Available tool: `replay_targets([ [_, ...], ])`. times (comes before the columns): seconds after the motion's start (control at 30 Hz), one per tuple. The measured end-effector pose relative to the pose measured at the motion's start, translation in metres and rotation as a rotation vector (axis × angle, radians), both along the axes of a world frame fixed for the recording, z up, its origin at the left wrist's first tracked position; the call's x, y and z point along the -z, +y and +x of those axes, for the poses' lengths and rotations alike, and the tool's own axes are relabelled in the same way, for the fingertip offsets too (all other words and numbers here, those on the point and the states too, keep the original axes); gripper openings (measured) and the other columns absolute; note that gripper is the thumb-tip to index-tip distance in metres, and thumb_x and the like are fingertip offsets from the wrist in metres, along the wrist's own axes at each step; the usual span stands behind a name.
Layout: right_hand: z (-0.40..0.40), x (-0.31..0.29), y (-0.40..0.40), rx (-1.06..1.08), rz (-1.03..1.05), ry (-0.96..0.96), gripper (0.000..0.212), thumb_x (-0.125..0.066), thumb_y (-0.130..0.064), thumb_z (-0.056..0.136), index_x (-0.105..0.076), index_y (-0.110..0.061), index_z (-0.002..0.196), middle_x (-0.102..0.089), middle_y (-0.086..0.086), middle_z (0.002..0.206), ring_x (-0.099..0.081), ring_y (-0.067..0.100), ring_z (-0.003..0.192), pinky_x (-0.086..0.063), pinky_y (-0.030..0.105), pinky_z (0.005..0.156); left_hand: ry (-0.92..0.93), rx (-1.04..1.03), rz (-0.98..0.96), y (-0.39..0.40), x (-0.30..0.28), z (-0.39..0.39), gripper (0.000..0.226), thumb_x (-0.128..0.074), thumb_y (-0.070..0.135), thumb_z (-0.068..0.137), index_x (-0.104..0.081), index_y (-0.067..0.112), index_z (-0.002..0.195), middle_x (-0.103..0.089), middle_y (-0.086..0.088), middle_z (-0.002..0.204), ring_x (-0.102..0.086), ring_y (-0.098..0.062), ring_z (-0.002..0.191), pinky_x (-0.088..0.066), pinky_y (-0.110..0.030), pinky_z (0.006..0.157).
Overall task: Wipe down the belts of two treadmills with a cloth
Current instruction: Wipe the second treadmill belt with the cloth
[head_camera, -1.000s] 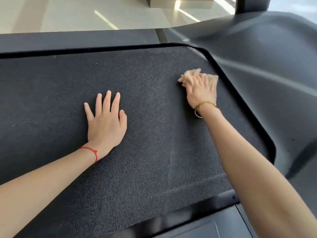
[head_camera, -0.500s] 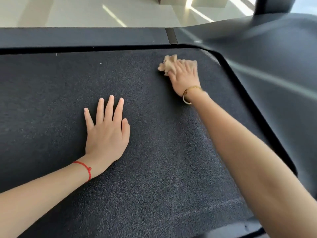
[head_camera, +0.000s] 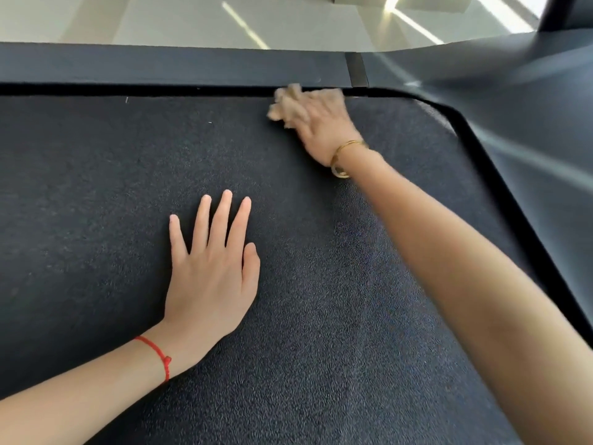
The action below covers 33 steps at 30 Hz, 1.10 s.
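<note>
cloth (head_camera: 286,106): far side of the belt (head_camera: 96,187), under the right hand (head_camera: 321,126)
right hand: presses the cloth, blurry
left hand (head_camera: 210,268): flat, holding nothing
done: can't tell; only one treadmill seen

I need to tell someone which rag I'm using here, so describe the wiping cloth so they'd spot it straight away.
Start at the wide dark treadmill belt and go to its far edge, beside the black side rail. There the right hand, with a gold bangle on its wrist, presses a small crumpled cloth onto the belt. It is the only pale beige, fluffy thing on that dark surface.
</note>
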State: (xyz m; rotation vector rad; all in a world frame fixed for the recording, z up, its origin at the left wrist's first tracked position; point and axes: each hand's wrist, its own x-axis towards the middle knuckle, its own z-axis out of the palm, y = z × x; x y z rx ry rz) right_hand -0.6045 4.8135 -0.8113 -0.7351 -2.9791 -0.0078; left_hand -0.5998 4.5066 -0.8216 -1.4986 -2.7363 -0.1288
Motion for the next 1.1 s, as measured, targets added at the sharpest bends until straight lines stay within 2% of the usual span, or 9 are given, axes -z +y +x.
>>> replay_targets([
  [0.13, 0.071, -0.009, 0.069, 0.239, 0.071, 0.083, 0.057, -0.005, -0.039, 0.087, -0.038, -0.033, 0.134, -0.058, 0.008, 0.126, -0.05, 0.031, 0.116, -0.032, 0.052, 0.101, -0.007, -0.011, -0.001, -0.001, 0.0, 0.0, 0.063, -0.014, 0.039, 0.099, -0.016, 0.018, 0.159, -0.018, -0.007, 0.165, -0.011, -0.029, 0.153, -0.014, -0.063, 0.118],
  [0.23, 0.119, -0.01, 0.093, 0.372, -0.033, 0.109, 0.057, -0.017, -0.04, 0.098, -0.033, -0.019, 0.148, -0.04, 0.011, 0.15, -0.03, 0.029, 0.14, -0.014, 0.046, 0.119, -0.007, -0.007, 0.005, 0.0, 0.001, 0.001, 0.063, -0.014, 0.039, 0.099, -0.018, 0.017, 0.159, -0.018, -0.007, 0.165, -0.012, -0.029, 0.153, -0.014, -0.063, 0.118],
  [0.4, 0.135, 0.004, 0.076, 0.542, -0.042, 0.103, 0.061, -0.018, -0.044, 0.098, -0.022, -0.019, 0.153, -0.028, 0.009, 0.157, -0.017, 0.027, 0.147, -0.004, 0.043, 0.121, -0.021, -0.015, 0.021, 0.001, 0.001, 0.002, 0.064, -0.015, 0.039, 0.098, -0.021, 0.017, 0.158, -0.02, -0.007, 0.164, -0.013, -0.029, 0.152, -0.013, -0.064, 0.118],
  [0.6, 0.052, -0.023, -0.019, 0.125, 0.165, 0.063, 0.035, -0.029, -0.037, 0.095, -0.052, -0.023, 0.117, -0.065, 0.009, 0.111, -0.063, 0.031, 0.1, -0.044, 0.045, 0.089, -0.046, -0.017, 0.04, 0.002, 0.001, 0.003, 0.065, -0.014, 0.039, 0.097, -0.023, 0.017, 0.157, -0.022, -0.007, 0.164, -0.014, -0.03, 0.152, -0.012, -0.066, 0.117],
  [0.67, 0.021, -0.021, -0.078, -0.086, 0.134, 0.065, 0.037, -0.032, -0.038, 0.097, -0.052, -0.023, 0.124, -0.062, 0.005, 0.118, -0.061, 0.029, 0.106, -0.042, 0.046, 0.09, -0.062, -0.018, 0.057, 0.002, 0.001, 0.003, 0.067, -0.013, 0.04, 0.095, -0.024, 0.018, 0.157, -0.021, -0.006, 0.164, -0.013, -0.028, 0.152, -0.01, -0.065, 0.118],
  [0.73, 0.016, -0.009, -0.124, -0.166, 0.006, 0.053, 0.048, -0.026, -0.038, 0.102, -0.037, -0.02, 0.145, -0.046, 0.002, 0.144, -0.04, 0.024, 0.134, -0.024, 0.045, 0.113, -0.084, -0.022, 0.08, 0.002, 0.001, 0.001, 0.068, -0.012, 0.042, 0.094, -0.024, 0.018, 0.156, -0.02, -0.003, 0.164, -0.011, -0.026, 0.153, -0.008, -0.062, 0.119],
  [0.83, 0.051, -0.009, -0.134, -0.128, -0.127, 0.081, 0.052, -0.026, -0.035, 0.105, -0.023, -0.015, 0.153, -0.028, 0.001, 0.158, -0.016, 0.021, 0.148, 0.0, 0.037, 0.12, -0.107, -0.032, 0.13, 0.001, 0.002, 0.0, 0.061, -0.02, 0.04, 0.099, -0.024, 0.019, 0.156, -0.02, -0.001, 0.164, -0.01, -0.023, 0.153, -0.006, -0.059, 0.121],
  [0.97, 0.111, -0.026, -0.102, 0.056, 0.055, 0.12, 0.054, -0.016, -0.035, 0.091, -0.049, -0.017, 0.13, -0.059, 0.007, 0.121, -0.054, 0.032, 0.114, -0.033, 0.048, 0.103, -0.138, -0.022, 0.14, -0.008, 0.001, -0.002, 0.057, -0.029, 0.039, 0.103, -0.021, 0.022, 0.158, -0.016, -0.001, 0.166, -0.008, -0.022, 0.153, -0.003, -0.055, 0.122],
  [1.1, 0.181, -0.01, -0.076, 0.348, 0.033, 0.134, 0.062, -0.016, -0.041, 0.092, -0.042, -0.014, 0.141, -0.052, 0.01, 0.136, -0.041, 0.031, 0.13, -0.019, 0.046, 0.114, -0.144, 0.02, 0.103, -0.035, -0.002, -0.008, 0.06, -0.023, 0.046, 0.102, -0.015, 0.028, 0.159, -0.01, 0.001, 0.167, -0.003, -0.018, 0.154, -0.001, -0.053, 0.123],
])
